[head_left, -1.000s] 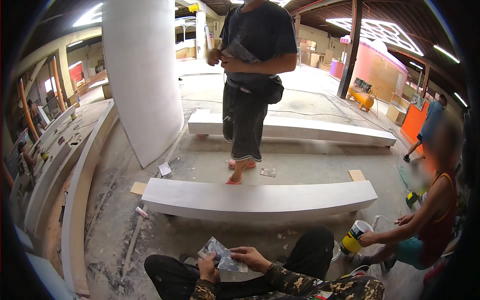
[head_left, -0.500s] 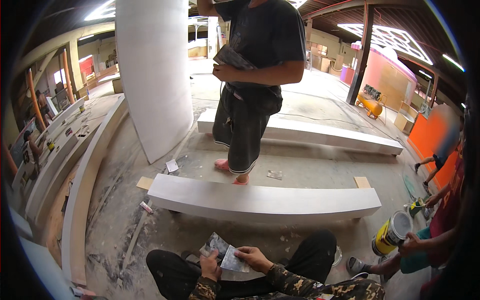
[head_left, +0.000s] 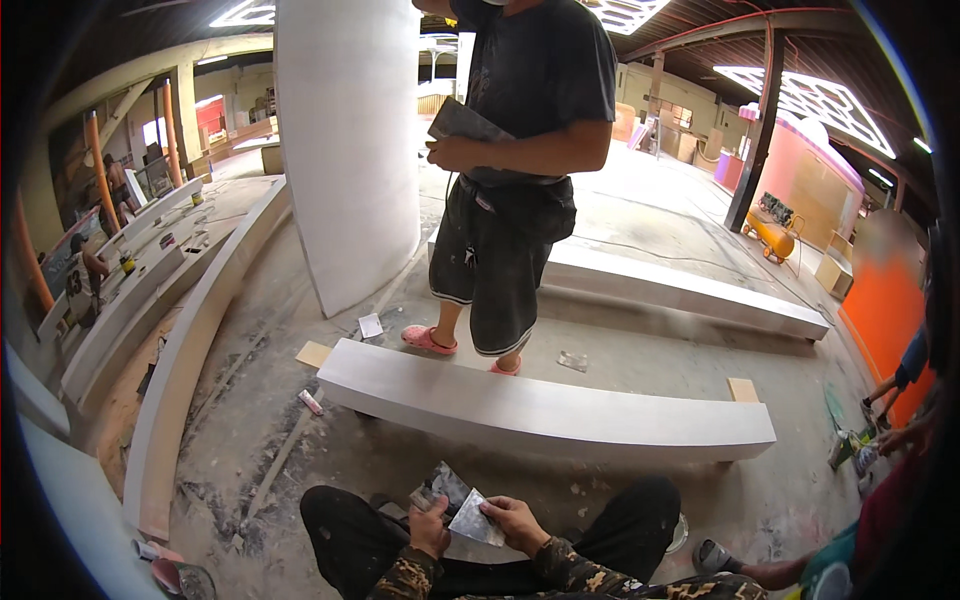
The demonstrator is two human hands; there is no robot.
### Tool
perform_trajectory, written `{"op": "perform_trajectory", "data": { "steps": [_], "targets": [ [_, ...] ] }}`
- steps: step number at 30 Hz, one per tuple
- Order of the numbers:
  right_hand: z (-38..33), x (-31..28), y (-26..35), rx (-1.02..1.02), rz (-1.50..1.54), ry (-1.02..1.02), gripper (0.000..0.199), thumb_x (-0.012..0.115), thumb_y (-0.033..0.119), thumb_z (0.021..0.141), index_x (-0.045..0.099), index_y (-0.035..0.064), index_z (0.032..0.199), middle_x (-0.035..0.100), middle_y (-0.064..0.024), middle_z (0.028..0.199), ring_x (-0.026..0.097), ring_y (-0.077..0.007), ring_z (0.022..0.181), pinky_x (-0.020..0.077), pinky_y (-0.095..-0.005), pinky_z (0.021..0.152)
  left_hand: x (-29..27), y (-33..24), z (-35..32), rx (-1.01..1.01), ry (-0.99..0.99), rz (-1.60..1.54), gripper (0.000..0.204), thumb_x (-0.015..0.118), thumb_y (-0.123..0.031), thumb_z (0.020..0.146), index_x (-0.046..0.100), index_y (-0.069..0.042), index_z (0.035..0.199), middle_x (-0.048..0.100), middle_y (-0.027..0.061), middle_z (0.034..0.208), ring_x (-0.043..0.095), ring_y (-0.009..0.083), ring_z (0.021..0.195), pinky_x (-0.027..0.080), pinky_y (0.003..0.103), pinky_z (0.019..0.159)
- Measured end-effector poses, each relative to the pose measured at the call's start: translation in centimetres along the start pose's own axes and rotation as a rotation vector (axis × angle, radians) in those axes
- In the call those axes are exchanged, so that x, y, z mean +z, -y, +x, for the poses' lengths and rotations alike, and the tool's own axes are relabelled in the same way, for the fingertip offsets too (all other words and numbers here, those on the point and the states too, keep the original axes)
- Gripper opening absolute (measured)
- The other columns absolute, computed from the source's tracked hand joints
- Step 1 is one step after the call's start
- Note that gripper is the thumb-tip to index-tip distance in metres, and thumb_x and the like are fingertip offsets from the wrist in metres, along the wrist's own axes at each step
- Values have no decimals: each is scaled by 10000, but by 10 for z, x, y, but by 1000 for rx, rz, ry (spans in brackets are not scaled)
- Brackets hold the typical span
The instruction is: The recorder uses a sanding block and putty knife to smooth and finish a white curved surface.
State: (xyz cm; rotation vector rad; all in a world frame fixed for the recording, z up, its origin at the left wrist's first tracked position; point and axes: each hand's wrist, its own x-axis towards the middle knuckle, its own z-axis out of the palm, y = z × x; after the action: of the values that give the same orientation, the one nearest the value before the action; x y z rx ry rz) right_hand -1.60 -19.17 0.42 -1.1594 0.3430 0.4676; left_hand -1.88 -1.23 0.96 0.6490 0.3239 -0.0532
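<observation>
Between my knees, my left hand (head_left: 430,530) grips a thin dark grey smeared plate (head_left: 452,484) by its lower edge. Close beside it my right hand (head_left: 516,522) pinches a lighter grey square plate (head_left: 474,520), its face blotched with pale residue. The two plates are next to each other; whether they touch I cannot tell. Ahead of my knees lies a long, slightly curved white beam (head_left: 540,405), resting on low supports. Beyond it stands a person in dark clothes (head_left: 520,130), one hand holding a dark flat plate (head_left: 470,122) against the body.
A tall curved white panel (head_left: 345,150) rises at the back left. Another white beam (head_left: 680,285) lies behind the person. Long curved pieces (head_left: 215,320) run along the left. A tube (head_left: 311,402) and a white scrap (head_left: 370,326) lie on the floor. Another person's foot (head_left: 715,558) is at right.
My view has shifted, so the scene sits further right. The person ahead has moved a foot. The person at right with the paint can has dropped lower, mostly out of view. Both plates stay held.
</observation>
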Motion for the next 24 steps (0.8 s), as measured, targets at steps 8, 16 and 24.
{"op": "perform_trajectory", "data": {
  "steps": [8,16,24],
  "targets": [
    [-7,6,9,122,259,144,150,638,107,980,637,14,1098,676,-48,934,664,-145,813,567,-298,740,-17,16,17,183,82,66,269,527,-24,1003,554,-43,1270,607,61,1280,665,212,1003,545,350,926],
    [2,1,-4,-63,263,37,80,657,96,966,607,52,1009,622,-18,888,631,-129,813,551,-303,741,26,-23,-12,-143,-161,245,331,611,-22,949,584,-27,1279,662,98,1191,683,218,1019,575,392,886],
    [5,-10,-3,82,10,49,134,614,196,990,667,78,1023,683,-63,897,658,-161,759,466,-281,562,-18,15,17,48,-62,89,364,738,75,812,656,-54,1142,710,60,1056,698,211,939,575,369,844]
  ]
}}
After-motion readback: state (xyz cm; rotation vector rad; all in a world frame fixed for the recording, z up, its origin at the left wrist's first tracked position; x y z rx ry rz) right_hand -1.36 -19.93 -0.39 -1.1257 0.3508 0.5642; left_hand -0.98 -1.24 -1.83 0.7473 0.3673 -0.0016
